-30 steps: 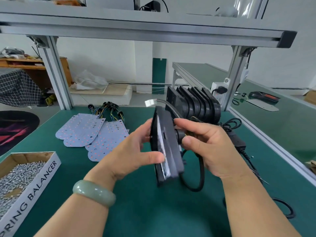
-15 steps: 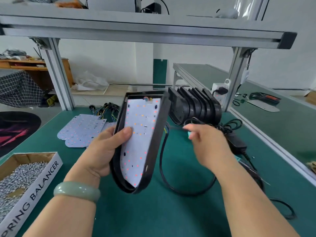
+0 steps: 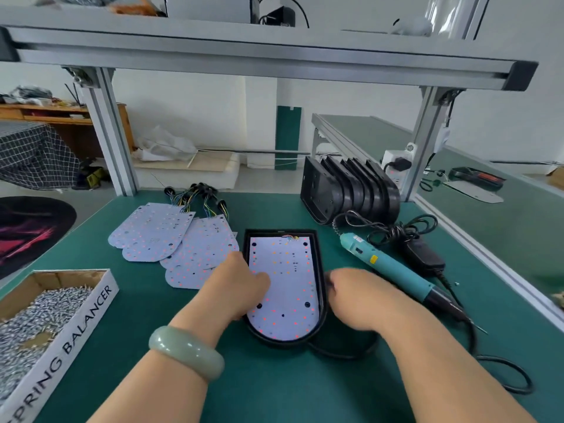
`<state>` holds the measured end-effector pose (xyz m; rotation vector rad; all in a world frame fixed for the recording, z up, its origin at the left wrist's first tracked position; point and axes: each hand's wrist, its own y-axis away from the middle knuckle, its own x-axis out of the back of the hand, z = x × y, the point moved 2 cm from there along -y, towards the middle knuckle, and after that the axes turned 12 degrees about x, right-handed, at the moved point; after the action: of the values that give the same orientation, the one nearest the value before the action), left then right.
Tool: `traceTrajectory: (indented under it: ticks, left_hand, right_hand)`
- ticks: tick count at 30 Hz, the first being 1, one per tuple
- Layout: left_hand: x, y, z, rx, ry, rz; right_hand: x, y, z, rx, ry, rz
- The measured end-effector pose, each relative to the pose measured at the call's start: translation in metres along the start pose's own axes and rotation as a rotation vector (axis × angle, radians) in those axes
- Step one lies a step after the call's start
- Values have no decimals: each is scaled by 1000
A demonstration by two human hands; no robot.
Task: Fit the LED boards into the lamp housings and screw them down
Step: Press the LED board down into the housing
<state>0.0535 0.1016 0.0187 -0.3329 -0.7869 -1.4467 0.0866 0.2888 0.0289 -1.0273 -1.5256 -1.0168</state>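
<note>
Two bare hands flank a black lamp housing lying flat, open side up, on the green tabletop, seen from the head camera. A white LED board dotted with red and orange points sits inside the housing, with its wired end at the far wall and its rounded end nearest the person.

The left hand, with a pale green bangle on its wrist, is curled round the housing's left wall, the thumb lying on the board. The right hand is bunched against the housing's right wall; motion blur hides whether it has hold of anything.

Just right of the housing a teal electric screwdriver lies on the tabletop, bit end toward the person. A black power adapter and a coiled cord lie beyond it.

Behind the housing and to its right, a row of spare housings stands on edge, leaning together. Left of the housing and a little behind it, loose LED boards lie overlapped, their coloured wires bunched at the far end.

Well to the housing's left, an open cardboard box printed "SPRING BALANCER" holds a heap of silvery screws. A black cable loops out from under the housing's near end.
</note>
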Motion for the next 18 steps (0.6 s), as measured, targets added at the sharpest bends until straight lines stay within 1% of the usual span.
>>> traceTrajectory:
  ticks: [1, 2, 3, 5, 6, 8, 9, 10, 12, 13, 16, 18]
  left_hand:
    - [4, 2, 0, 12, -90, -16]
    - [8, 4, -1, 33, -146, -50]
    - [12, 6, -1, 53, -178, -91]
    - [18, 9, -3, 90, -214, -162]
    - [21, 8, -4, 103, -228, -186]
    - [22, 8, -5, 108, -255, -221]
    - [22, 7, -6, 108, -258, -229]
    - [21, 7, -6, 107, -252, -229]
    - [18, 6, -8, 101, -191, -229]
    - [16, 5, -9, 97, -136, -240]
    - [5, 4, -9, 113, 87, -274]
    - [-2, 0, -6, 147, 303, -250]
  right_hand:
    - [-5, 1, 0, 36, 24, -46]
    - [-8, 2, 4, 40, 34, -35]
    - [-5, 3, 9, 3, 41, 23]
    - [4, 5, 22, -100, 45, 245]
    - [7, 7, 26, -134, -7, 381]
    - [10, 10, 23, -139, -270, 602]
    - [8, 10, 15, -116, -438, 616]
    - [5, 9, 4, -84, -579, 555]
    - [-8, 5, -16, -78, -747, 383]
    - [-13, 2, -20, -117, -801, 336]
    - [-17, -7, -17, -276, -1046, 323]
    - [-15, -9, -16, -304, -1198, 294]
